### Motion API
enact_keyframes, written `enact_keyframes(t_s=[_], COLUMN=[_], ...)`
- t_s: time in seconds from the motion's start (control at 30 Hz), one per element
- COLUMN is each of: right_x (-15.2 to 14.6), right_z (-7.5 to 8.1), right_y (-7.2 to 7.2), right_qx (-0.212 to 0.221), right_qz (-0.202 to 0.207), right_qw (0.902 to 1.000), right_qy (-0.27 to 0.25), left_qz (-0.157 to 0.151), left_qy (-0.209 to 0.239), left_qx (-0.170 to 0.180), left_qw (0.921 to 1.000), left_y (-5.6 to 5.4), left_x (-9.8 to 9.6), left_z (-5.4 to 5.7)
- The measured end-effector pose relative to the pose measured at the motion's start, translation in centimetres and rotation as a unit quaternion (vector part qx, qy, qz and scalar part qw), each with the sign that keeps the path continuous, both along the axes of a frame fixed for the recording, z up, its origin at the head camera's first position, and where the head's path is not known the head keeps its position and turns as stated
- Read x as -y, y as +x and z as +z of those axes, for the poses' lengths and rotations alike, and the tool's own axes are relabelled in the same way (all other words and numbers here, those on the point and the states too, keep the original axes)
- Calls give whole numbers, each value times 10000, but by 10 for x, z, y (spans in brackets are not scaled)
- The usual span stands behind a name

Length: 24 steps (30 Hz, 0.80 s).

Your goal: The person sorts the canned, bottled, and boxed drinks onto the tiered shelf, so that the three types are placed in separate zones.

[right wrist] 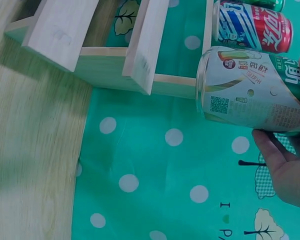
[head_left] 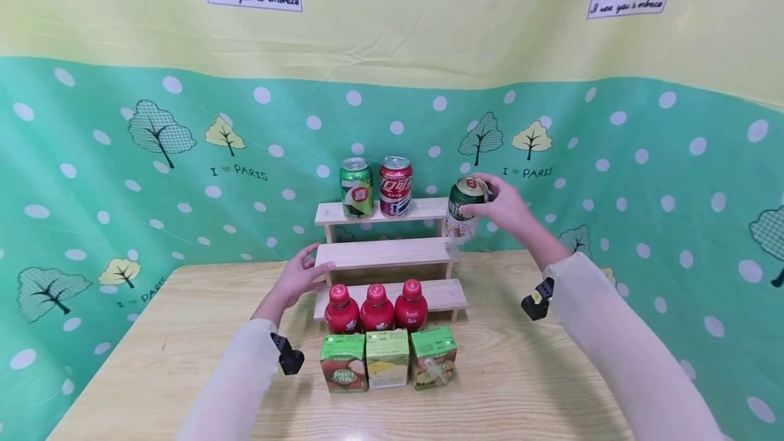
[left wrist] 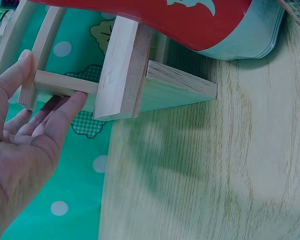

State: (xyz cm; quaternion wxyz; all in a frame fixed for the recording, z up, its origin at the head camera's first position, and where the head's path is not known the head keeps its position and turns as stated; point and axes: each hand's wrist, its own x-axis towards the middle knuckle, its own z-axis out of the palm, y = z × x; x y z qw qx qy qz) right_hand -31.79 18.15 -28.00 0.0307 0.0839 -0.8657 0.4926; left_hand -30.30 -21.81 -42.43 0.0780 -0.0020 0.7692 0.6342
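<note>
My right hand grips a green-and-white drink can near its top, at the right end of the upper step of a three-step wooden shelf. In the right wrist view the can's printed side faces the camera, with its base at the end of the upper step. A green soda can and a red soda can stand upright on that step, left of the held can. My left hand holds the shelf's left side, thumb on the middle step and fingers underneath by the side bar.
Three red bottles stand in a row at the lowest step. In front of them, three juice cartons sit side by side on the wooden table. A green-and-yellow printed cloth hangs close behind the shelf.
</note>
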Motion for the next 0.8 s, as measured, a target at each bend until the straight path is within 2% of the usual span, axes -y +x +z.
enact_keyframes(t_s=[0.5,0.8], right_x=[15,21], right_z=[6,12], right_y=[-12,-19], right_qx=[2,19], right_qz=[113,61], right_qw=[9996,9998], right_qy=[-272,-213], left_qz=[5,39], left_qy=[-39,-11], left_qx=[-2,53], left_qw=[10000,10000], left_y=[0,-1], left_x=[2,1], left_z=[-2,-1])
